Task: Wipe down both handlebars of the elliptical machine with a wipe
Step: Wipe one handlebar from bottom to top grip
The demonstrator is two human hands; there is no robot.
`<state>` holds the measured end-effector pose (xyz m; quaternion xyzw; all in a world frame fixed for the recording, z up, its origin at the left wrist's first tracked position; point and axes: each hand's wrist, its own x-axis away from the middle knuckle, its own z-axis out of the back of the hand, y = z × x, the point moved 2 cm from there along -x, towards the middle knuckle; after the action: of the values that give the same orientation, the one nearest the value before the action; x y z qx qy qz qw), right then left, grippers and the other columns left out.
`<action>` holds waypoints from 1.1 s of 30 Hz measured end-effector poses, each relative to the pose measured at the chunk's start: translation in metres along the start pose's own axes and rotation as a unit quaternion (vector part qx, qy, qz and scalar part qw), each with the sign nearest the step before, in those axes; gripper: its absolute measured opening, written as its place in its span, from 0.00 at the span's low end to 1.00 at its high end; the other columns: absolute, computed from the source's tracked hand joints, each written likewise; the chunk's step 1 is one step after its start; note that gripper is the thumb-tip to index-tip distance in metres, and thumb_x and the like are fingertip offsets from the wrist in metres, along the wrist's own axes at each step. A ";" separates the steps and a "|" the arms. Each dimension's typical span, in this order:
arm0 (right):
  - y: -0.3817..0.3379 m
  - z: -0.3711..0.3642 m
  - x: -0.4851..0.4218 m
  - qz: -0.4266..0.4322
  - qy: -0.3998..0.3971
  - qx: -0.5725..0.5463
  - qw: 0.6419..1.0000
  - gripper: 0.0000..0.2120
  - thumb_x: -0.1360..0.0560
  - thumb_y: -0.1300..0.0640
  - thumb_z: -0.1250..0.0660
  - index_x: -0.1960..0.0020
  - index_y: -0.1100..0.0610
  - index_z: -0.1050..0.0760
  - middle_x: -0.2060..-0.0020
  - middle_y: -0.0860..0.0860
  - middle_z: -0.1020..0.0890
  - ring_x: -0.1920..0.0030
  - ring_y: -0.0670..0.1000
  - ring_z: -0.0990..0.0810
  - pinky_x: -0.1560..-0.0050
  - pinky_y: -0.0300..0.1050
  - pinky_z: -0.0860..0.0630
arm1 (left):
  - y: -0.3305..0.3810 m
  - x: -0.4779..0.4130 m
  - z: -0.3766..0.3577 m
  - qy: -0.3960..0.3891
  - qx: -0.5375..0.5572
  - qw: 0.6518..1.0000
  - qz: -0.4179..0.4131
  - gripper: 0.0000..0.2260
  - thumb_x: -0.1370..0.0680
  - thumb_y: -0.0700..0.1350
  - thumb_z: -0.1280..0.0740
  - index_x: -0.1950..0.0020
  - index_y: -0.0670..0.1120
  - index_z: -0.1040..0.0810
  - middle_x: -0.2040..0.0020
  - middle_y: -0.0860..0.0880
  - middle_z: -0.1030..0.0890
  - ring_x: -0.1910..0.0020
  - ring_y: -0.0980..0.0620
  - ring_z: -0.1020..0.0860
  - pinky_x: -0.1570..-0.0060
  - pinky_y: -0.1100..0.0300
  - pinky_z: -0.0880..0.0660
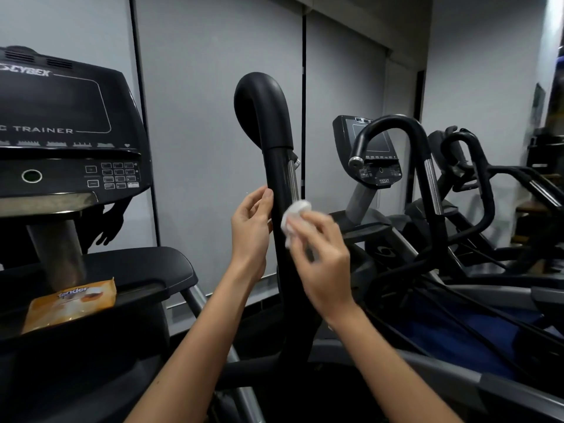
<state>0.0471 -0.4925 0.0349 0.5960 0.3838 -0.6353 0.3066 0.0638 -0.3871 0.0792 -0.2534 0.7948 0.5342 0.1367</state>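
Here we go: wipe on handlebar.
R hand pinches wipe against bar's right side; L hand, fingers loose, touches its left.

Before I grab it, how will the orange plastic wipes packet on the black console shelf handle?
Probably floppy: the orange plastic wipes packet looks wrinkled, slumped. Its glossy film may slip. Lying on the black console shelf, it shouldn't roll.
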 end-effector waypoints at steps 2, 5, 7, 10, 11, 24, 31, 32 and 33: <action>-0.001 0.002 0.017 0.043 0.004 0.034 0.998 0.10 0.28 0.64 0.35 0.49 0.63 0.19 0.47 0.50 0.26 0.51 0.52 0.25 0.47 0.37 0.27 | 0.000 0.000 0.000 0.007 -0.014 1.000 0.001 0.14 0.20 0.45 0.38 0.38 0.40 0.25 0.44 0.42 0.20 0.44 0.44 0.21 0.42 0.51 0.25; -0.001 -0.003 -0.003 0.059 0.011 0.035 0.998 0.10 0.28 0.63 0.35 0.50 0.63 0.18 0.48 0.49 0.25 0.51 0.51 0.25 0.48 0.36 0.27 | 0.002 0.000 0.000 0.015 -0.013 1.000 0.005 0.13 0.21 0.44 0.37 0.39 0.40 0.24 0.43 0.41 0.20 0.44 0.43 0.22 0.43 0.51 0.26; 0.000 -0.008 -0.028 -0.007 0.024 -0.001 1.000 0.10 0.27 0.64 0.35 0.49 0.61 0.19 0.51 0.48 0.23 0.53 0.50 0.23 0.52 0.36 0.26 | 0.004 0.001 0.000 0.008 -0.012 1.000 0.009 0.12 0.20 0.43 0.38 0.39 0.40 0.24 0.45 0.42 0.19 0.48 0.47 0.21 0.46 0.55 0.24; 0.003 -0.011 -0.051 -0.228 0.024 -0.153 0.961 0.10 0.24 0.65 0.36 0.45 0.58 0.20 0.59 0.45 0.20 0.58 0.46 0.20 0.57 0.37 0.24 | 0.005 0.001 0.000 -0.006 -0.020 1.000 0.000 0.12 0.20 0.43 0.38 0.39 0.39 0.23 0.46 0.43 0.18 0.50 0.50 0.20 0.48 0.57 0.24; 0.007 -0.013 -0.052 -0.288 0.010 -0.202 0.936 0.10 0.24 0.64 0.36 0.47 0.55 0.20 0.63 0.46 0.19 0.61 0.46 0.20 0.59 0.39 0.23 | 0.005 0.001 0.001 -0.007 -0.022 1.000 -0.003 0.12 0.20 0.43 0.38 0.39 0.40 0.23 0.46 0.43 0.18 0.50 0.50 0.20 0.48 0.57 0.23; -0.017 -0.008 -0.012 -0.036 0.016 0.008 0.999 0.10 0.27 0.64 0.35 0.48 0.61 0.19 0.53 0.51 0.23 0.52 0.47 0.25 0.49 0.33 0.28 | -0.003 -0.005 0.005 -0.025 0.000 1.000 -0.009 0.15 0.21 0.45 0.37 0.37 0.39 0.26 0.45 0.41 0.20 0.48 0.47 0.21 0.48 0.56 0.24; 0.009 -0.014 -0.072 -0.342 -0.002 -0.247 0.907 0.09 0.24 0.65 0.35 0.54 0.53 0.19 0.66 0.49 0.19 0.64 0.46 0.22 0.62 0.36 0.24 | -0.001 -0.005 0.007 -0.052 -0.012 0.998 -0.026 0.13 0.20 0.45 0.38 0.39 0.41 0.24 0.47 0.44 0.18 0.50 0.50 0.19 0.54 0.62 0.23; 0.010 -0.013 -0.069 -0.363 -0.015 -0.273 0.891 0.09 0.24 0.65 0.36 0.55 0.53 0.19 0.66 0.50 0.19 0.64 0.46 0.21 0.64 0.36 0.24 | -0.001 -0.004 0.008 -0.053 -0.012 0.998 -0.028 0.13 0.20 0.45 0.38 0.39 0.41 0.23 0.47 0.44 0.18 0.50 0.50 0.19 0.54 0.62 0.23; 0.009 -0.011 -0.062 -0.367 -0.017 -0.278 0.888 0.09 0.24 0.64 0.36 0.54 0.53 0.20 0.66 0.51 0.18 0.65 0.45 0.21 0.64 0.35 0.23 | -0.001 -0.004 0.008 -0.053 -0.011 0.998 -0.028 0.13 0.20 0.45 0.38 0.39 0.41 0.23 0.47 0.44 0.18 0.51 0.50 0.19 0.54 0.62 0.23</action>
<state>0.0667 -0.4916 0.0959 0.2923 0.7306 -0.5799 0.2108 0.0673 -0.3793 0.0773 -0.2483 0.7731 0.5517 0.1904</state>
